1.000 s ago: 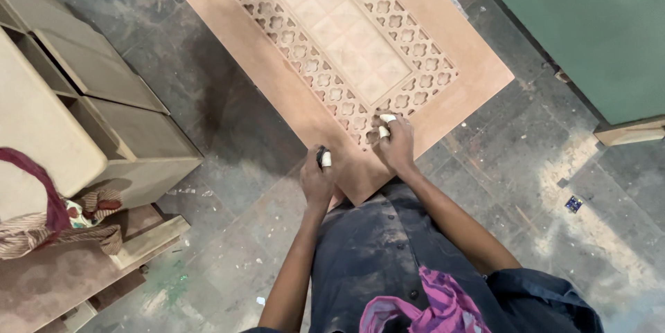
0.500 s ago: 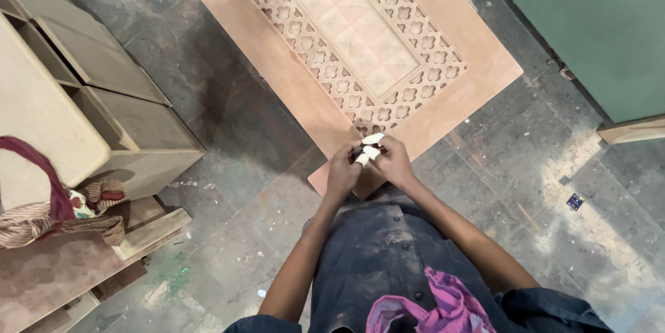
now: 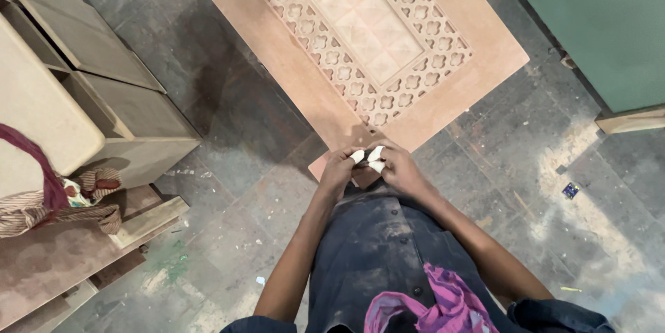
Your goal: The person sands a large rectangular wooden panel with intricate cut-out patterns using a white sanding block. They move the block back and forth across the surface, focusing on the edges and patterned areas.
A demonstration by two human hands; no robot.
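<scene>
Head cam looks straight down: left hand and right hand are pressed together, both pinching a small white piece, maybe cloth or paper, fingers closed around it. They sit right at the near corner of the carved wooden panel, probably so that corner stays within easy reach. Panel lies flat on a dusty grey stone floor. Unfinished wooden cabinets stand left, a green board upper right.

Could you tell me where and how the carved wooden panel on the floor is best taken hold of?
Probably by the plain border of the carved wooden panel, from its near corner by both hands: it lies flat, the border is smooth and solid, and the pierced lattice looks fragile.
</scene>
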